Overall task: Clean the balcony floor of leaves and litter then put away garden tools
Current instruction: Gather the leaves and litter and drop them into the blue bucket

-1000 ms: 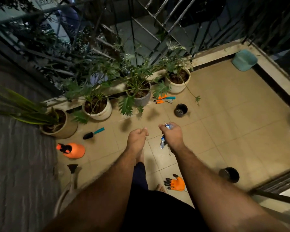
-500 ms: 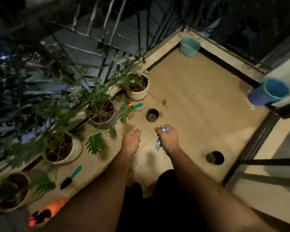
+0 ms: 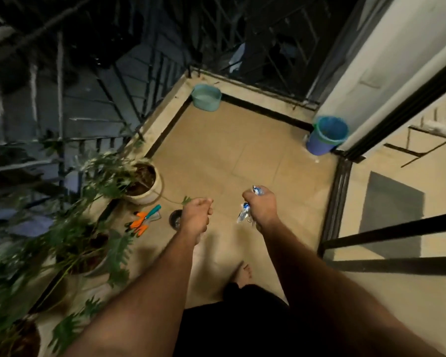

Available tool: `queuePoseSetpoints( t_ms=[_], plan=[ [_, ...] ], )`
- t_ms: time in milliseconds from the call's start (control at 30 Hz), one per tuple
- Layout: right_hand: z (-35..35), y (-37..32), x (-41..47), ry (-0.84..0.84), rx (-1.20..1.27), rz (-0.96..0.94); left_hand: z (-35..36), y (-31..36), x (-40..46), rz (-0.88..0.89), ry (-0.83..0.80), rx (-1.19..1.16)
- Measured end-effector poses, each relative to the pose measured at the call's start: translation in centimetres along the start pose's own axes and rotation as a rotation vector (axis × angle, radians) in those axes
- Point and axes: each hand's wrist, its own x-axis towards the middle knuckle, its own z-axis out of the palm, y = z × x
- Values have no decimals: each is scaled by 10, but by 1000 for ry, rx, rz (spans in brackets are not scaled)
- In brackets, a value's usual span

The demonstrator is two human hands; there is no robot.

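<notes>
Above the balcony floor (image 3: pixel 229 150), right hand (image 3: pixel 262 206) grips crumpled wrappers (image 3: pixel 243 215); left hand (image 3: pixel 195 215) curled, empty.

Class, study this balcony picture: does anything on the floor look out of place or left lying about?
Yes. Orange-handled garden tools lie loose on the tiled floor beside the potted plants, not put away, with a small dark pot next to them. The right hand grips crumpled wrapper litter.

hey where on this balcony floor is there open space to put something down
Bare tiles run between the green tub in the corner, the blue bin by the door and the hands. Crowded along the railing: potted plants, orange-handled tools, a small black pot.
</notes>
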Motion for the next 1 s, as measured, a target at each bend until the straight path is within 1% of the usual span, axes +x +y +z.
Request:
queuePoseSetpoints(
  t_ms=[167,300,433,533,667,767,900,1000],
  plan=[
    [-66,-65,58,77,182,-15,100,66,27,37,-131,-15],
    [-95,-96,102,170,290,-37,158,114,47,43,-214,-7],
    [-105,-124,149,217,315,-45,199,160,89,22,-315,-17],
    [-108,-149,193,251,312,-53,226,201,129,16,-361,-19],
    [-111,-185,248,265,305,-53,253,266,172,19,-405,101],
    [-111,-211,277,274,364,-85,272,307,199,41,-454,177],
    [-114,-234,311,328,401,-54,305,342,230,8,-512,237],
    [-133,-249,349,373,418,-32,345,359,254,-12,-556,283]
  ],
)
